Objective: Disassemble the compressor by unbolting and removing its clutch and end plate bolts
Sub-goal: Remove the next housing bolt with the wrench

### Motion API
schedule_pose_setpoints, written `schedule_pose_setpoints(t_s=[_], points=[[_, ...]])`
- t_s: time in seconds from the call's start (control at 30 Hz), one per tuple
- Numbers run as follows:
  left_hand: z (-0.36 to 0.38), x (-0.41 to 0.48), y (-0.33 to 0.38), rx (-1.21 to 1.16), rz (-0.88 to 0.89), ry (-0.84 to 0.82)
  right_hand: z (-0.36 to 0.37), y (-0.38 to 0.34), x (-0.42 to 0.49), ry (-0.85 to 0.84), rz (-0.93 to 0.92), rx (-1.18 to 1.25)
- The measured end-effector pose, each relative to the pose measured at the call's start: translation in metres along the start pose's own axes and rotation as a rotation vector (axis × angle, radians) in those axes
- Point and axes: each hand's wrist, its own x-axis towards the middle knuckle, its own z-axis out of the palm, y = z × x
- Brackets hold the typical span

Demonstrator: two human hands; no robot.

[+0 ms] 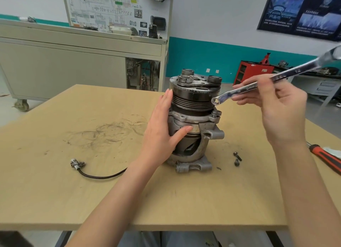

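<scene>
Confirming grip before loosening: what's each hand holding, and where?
Right hand pinches the wrench by its shank, nearer the ring end; left hand holds nothing, flat against the compressor.

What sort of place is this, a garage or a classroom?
Likely a car-mechanics training workshop: a wiring-diagram display board stands on a wheeled cabinet, a red tool cart sits by the far wall, and a compressor stands on the wooden table with a wrench held beside it.

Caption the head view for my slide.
Left hand steadies upright compressor; right hand holds wrench near its pulley, two bolts on table.
</scene>
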Motion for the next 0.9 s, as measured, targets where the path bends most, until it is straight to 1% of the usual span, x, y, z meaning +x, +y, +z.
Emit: schedule_pose_setpoints(t_s=[0.13,0.17,0.2,0.3,0.47,0.6,0.73,0.9], points=[[0.000,-0.001,0.000,-0.002,0.017,0.000,0.012,-0.018,-0.015,-0.150,-0.519,-0.656],[0.000,-0.001,0.000,0.001,0.023,0.000,0.014,-0.018,-0.019,-0.176,-0.593,-0.758],[0.000,-0.001,0.000,0.004,0.025,0.000,0.015,-0.018,-0.022,-0.197,-0.629,-0.808],[0.000,-0.001,-0.001,0.016,0.045,0.011,0.020,-0.017,-0.030,-0.215,-0.656,-0.795],[0.004,0.001,-0.007,-0.014,0.052,0.020,0.034,-0.015,-0.038,-0.129,-0.745,-0.935],[0.009,0.003,-0.017,-0.059,0.090,0.062,0.040,-0.005,-0.049,-0.064,-0.853,-1.009],[0.009,0.003,-0.018,-0.027,0.102,0.080,0.037,0.002,-0.050,-0.040,-0.904,-0.980],[0.007,0.001,-0.013,-0.022,0.079,0.059,0.036,0.005,-0.052,-0.027,-0.920,-0.952]])
